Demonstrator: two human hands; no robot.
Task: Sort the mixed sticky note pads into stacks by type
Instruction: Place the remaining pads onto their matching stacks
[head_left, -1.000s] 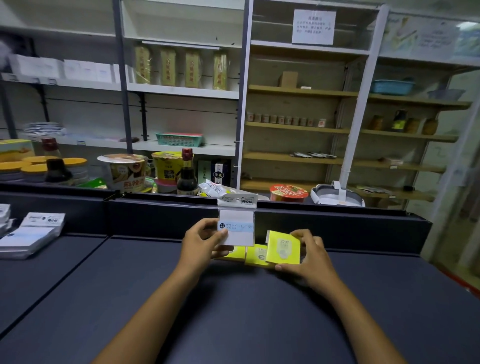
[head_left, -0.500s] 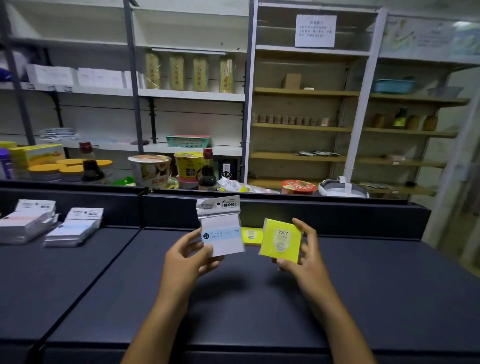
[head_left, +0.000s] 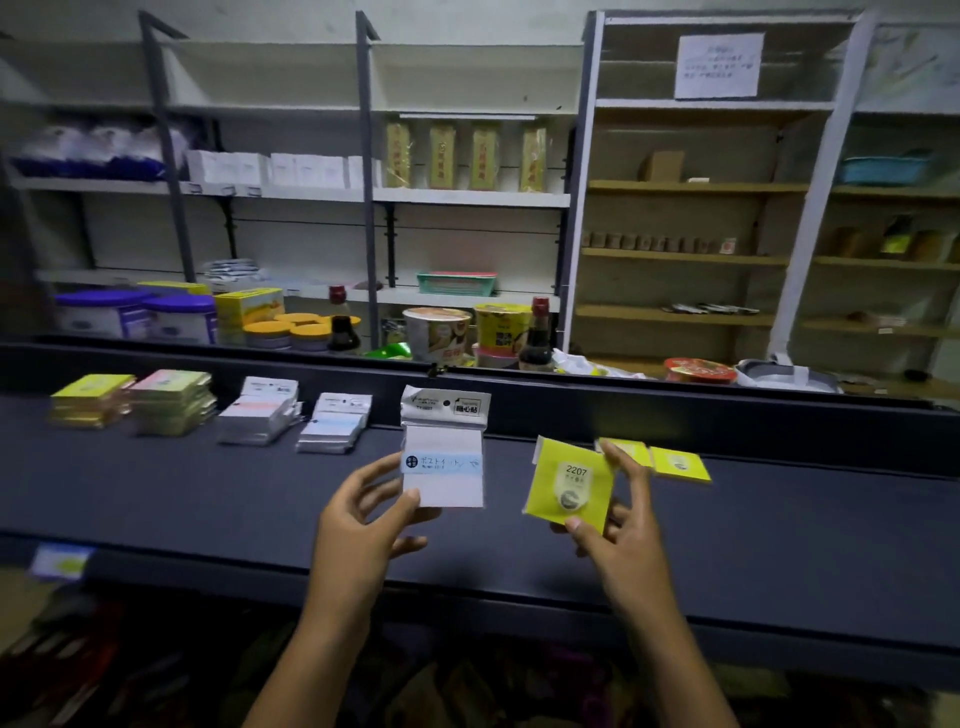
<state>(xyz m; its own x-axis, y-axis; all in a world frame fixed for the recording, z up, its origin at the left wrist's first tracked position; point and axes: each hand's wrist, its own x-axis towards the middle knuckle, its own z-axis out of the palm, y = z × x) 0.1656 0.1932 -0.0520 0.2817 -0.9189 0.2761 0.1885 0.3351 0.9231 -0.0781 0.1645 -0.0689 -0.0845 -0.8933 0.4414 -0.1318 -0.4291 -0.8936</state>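
Observation:
My left hand holds a white sticky note pack with a blue stripe upright above the dark shelf. A yellow pad marked 2207 is pinched in my right hand. Behind it two more yellow pads lie flat on the shelf. To the left stand sorted stacks: a yellow stack, a pink-topped stack, a white stack with a pink stripe and a white stack with a blue stripe.
A raised dark back rail runs behind the shelf. Beyond it stand jars, noodle cups and sauce bottles. Racks of shelving fill the background. A price tag hangs on the shelf's front edge at the left.
Both hands have lifted their pads off the shelf and drawn them toward me. The view has swung left, bringing the sorted stacks into sight.

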